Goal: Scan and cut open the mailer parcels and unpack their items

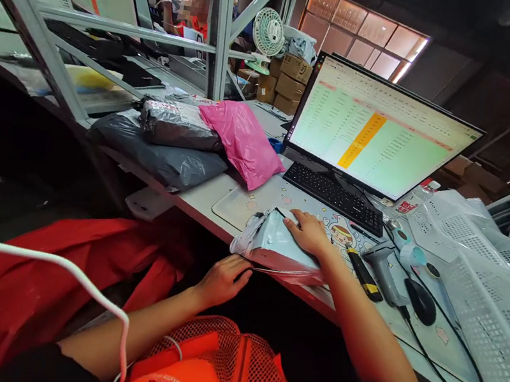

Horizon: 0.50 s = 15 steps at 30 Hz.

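Observation:
A pale blue box (277,236), partly in torn plastic wrapping (248,235), lies at the front edge of the desk. My right hand (309,232) rests on top of the box, with fingers stretched out and apart. Just below the desk edge, my left hand (224,280) is closed, its curled fingers at the loose edge of the wrapping. What lies inside those fingers is mostly hidden, but the stretched film runs out from them. Beside the box, a yellow and black utility knife (365,276) lies on the desk mat.
A pink mailer bag (248,141), a silver-grey parcel (178,125) and a dark grey parcel (158,159) are piled at left. Behind the box stand a keyboard (334,194) and monitor (381,130). A scanner (387,273), mouse (419,301) and white baskets (497,313) sit at right.

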{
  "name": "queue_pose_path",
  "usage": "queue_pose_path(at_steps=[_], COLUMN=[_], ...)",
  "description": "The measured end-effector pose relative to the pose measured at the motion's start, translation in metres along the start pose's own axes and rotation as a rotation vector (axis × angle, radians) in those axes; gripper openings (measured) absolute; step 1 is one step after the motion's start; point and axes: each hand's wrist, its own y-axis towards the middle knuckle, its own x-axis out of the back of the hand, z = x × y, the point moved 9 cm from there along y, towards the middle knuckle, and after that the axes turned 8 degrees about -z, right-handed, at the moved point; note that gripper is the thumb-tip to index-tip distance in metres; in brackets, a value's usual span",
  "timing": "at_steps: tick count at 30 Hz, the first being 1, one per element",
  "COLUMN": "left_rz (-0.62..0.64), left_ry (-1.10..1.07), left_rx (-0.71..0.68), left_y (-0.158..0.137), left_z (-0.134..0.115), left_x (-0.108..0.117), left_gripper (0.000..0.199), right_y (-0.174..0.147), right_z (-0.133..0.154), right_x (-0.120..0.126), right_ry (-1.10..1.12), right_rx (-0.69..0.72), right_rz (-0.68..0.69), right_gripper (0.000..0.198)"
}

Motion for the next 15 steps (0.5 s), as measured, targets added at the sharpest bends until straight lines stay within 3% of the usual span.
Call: queue_pose_path(at_steps=[3,6,9,11,13,15], left_rz=[0.023,-0.011,-0.073,-0.009,0.162,0.344], left_ry=[-0.143,-0.459,-0.592,-0.541,-0.454,-0.367], left_rx=[0.176,0.398,0.570,0.570,0.502,0.369], left_y=[-0.010,-0.018,-0.019,-0.013,-0.010,-0.012], left_z=[0.009,0.008,0.005,-0.005,-0.023,-0.046], left_x=[0.008,0.018,0.038,0.051,0.054,0.050], left_gripper=[0.059,0.087,0.087,0.088,0.085,0.079], right_y=[-0.045,-0.110,-0.174,-0.203,-0.221,-0.225], right_z=[0.008,0.025,0.038,0.040,0.041,0.043], right_x=[0.011,0.015,-0.001,-0.013,-0.016,-0.014], right_ry=[0.001,0.153,0.388,0.504,0.635,0.776], right_rx=[-0.053,-0.066,-0.127,-0.208,-0.258,-0.263], right_rz=[-0.142,-0.422,-0.626,-0.696,-0.756,-0.706], right_gripper=[0.050,0.042,0.036,0.041,0.049,0.058])
